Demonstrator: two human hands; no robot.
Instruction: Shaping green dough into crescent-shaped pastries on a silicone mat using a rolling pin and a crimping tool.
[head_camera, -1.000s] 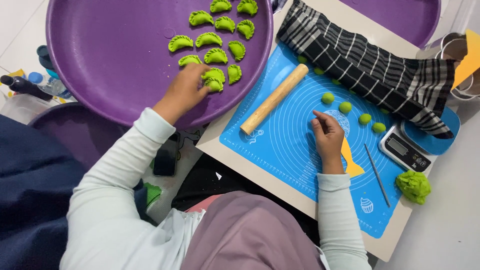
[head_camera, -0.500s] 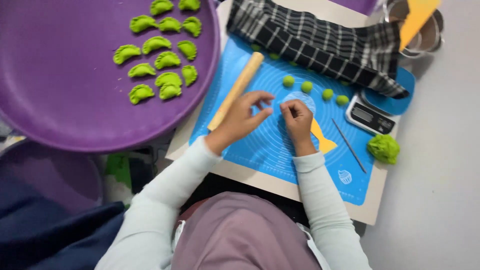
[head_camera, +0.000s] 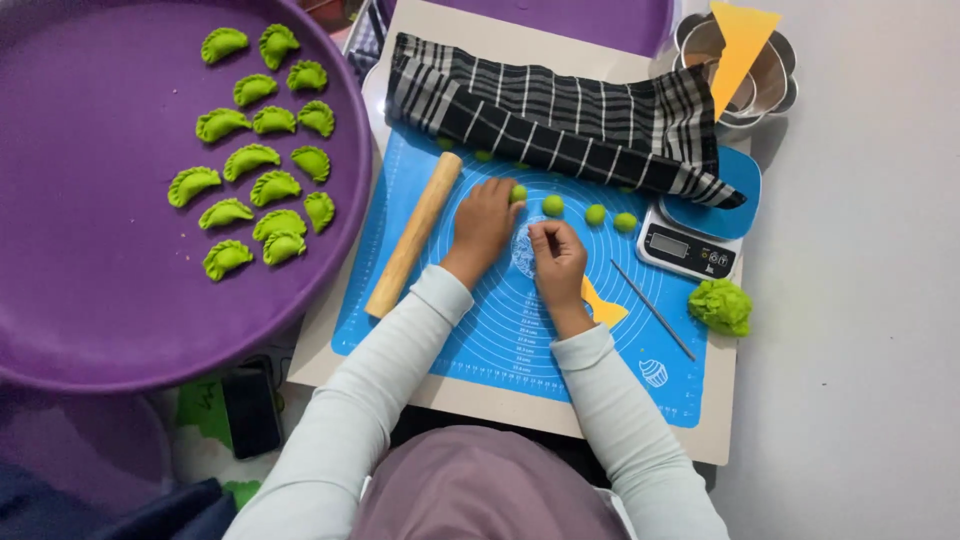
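Leftmost, a wide purple tray (head_camera: 90, 330) holds rows of green pleated dumplings (head_camera: 262, 185), set apart from one another, probably so they do not stick. Beside the tray, a wooden rolling pin (head_camera: 413, 234) lies slantwise along the left edge of the blue silicone pastry mat (head_camera: 590, 375), out of the way of the mat's middle. Next comes the left hand (head_camera: 482, 226), palm down on the mat, its fingers curled loosely and its fingertips touching the first green dough ball (head_camera: 519, 192) of a short row. Whether it actually pinches that ball I cannot tell. Just to its right the right hand (head_camera: 556, 258) rests on the mat with fingers bunched inward, as if closed on something small, though nothing shows between them. A yellow scraper (head_camera: 603, 308) peeks out beneath its wrist. Three more dough balls (head_camera: 596, 214) sit in line further right, near a black checked cloth (head_camera: 560, 115) that likely covers more dough to keep it from drying. Further right a thin metal stick (head_camera: 652, 309) lies on the mat, then a small digital kitchen scale (head_camera: 688, 250), and a lump of green dough (head_camera: 720, 305) sits off the mat
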